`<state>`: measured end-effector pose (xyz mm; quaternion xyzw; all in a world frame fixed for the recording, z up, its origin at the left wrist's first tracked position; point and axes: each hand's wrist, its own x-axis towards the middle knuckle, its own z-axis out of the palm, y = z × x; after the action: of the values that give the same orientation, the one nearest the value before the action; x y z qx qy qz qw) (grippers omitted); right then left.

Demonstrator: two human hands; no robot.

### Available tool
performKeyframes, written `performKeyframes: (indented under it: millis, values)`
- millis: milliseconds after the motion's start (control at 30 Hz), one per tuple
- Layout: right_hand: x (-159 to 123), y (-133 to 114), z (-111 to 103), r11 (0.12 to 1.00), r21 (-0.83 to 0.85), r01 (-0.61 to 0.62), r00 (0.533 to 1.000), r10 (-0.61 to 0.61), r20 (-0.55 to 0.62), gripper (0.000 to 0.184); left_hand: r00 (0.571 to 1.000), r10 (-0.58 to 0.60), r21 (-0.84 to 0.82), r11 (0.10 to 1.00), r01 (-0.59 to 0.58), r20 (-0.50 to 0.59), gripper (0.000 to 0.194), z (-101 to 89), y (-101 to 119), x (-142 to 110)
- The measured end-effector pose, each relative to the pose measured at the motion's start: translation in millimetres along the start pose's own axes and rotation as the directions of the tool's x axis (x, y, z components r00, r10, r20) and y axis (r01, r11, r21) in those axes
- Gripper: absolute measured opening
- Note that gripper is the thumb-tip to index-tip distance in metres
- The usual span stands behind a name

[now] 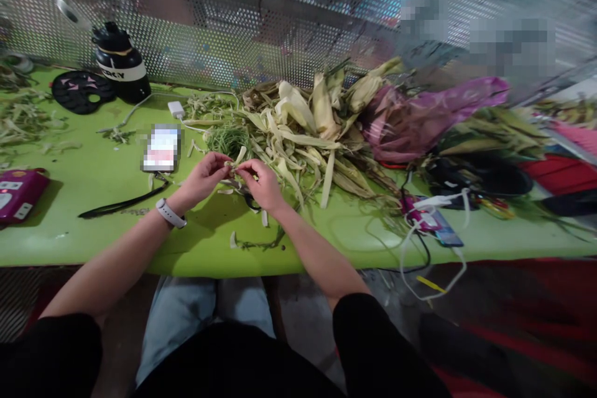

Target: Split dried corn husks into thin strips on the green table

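My left hand (204,180), with a white watch band at the wrist, pinches a small pale piece of corn husk (232,165). From the other side my right hand (262,185) grips the same piece, its fingertips almost meeting those of the left. The piece is small and partly covered by the fingers. Just beyond the hands lies a bundle of thin green strands (228,138). A large heap of dry corn husks (303,130) spreads behind and to the right. Under the right hand, a dark ring-shaped handle (252,202) shows in part.
A lit phone (161,148) with a black strap lies left of my hands. Farther left are a black bottle (122,68), a black palette-shaped object (81,91) and a purple box (21,194). To the right are a pink plastic bag (420,115) and white cables (405,255). Perforated metal (261,12) backs the green table (196,249).
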<state>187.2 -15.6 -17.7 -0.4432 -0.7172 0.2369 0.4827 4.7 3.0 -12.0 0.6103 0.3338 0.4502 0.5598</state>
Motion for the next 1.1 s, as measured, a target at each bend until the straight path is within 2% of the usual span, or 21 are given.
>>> performKeyframes:
  millis: [100,267,400,600,900,1000,1100]
  values:
    - [0,2,1,0.994,0.067,-0.082,0.996,0.081,0.026,0.018,1.0,0.009,-0.02,1.0,-0.008,0.016,0.021,1.5,3,-1]
    - [-1,9,5,0.985,0.15,-0.089,0.996,0.089,0.008,0.022,0.998,-0.026,-0.04,0.999,0.028,0.05,0.026,1.2,4,-2]
    - [-2,14,7,0.986,0.14,-0.087,0.996,0.082,0.04,0.027,0.998,-0.062,-0.068,0.996,0.063,0.016,0.029,-0.2,3,-2]
    - [-1,11,5,0.988,0.138,-0.069,0.997,0.063,0.047,0.027,0.991,-0.129,-0.115,0.984,0.133,0.039,0.029,-1.5,6,-3]
    - [-2,6,3,0.99,0.087,-0.11,0.994,0.107,0.034,0.019,0.99,-0.134,-0.078,0.988,0.131,-0.037,0.033,-2.1,-1,-1]
    - [-1,4,1,0.997,0.044,-0.059,0.997,0.057,0.047,0.017,0.988,-0.157,-0.14,0.978,0.154,-0.013,0.034,-3.7,-1,-1]
    - [1,3,-4,0.992,-0.089,0.091,0.993,-0.084,0.079,0.017,0.982,-0.191,-0.18,0.966,0.188,0.002,0.035,-5.3,1,-1]
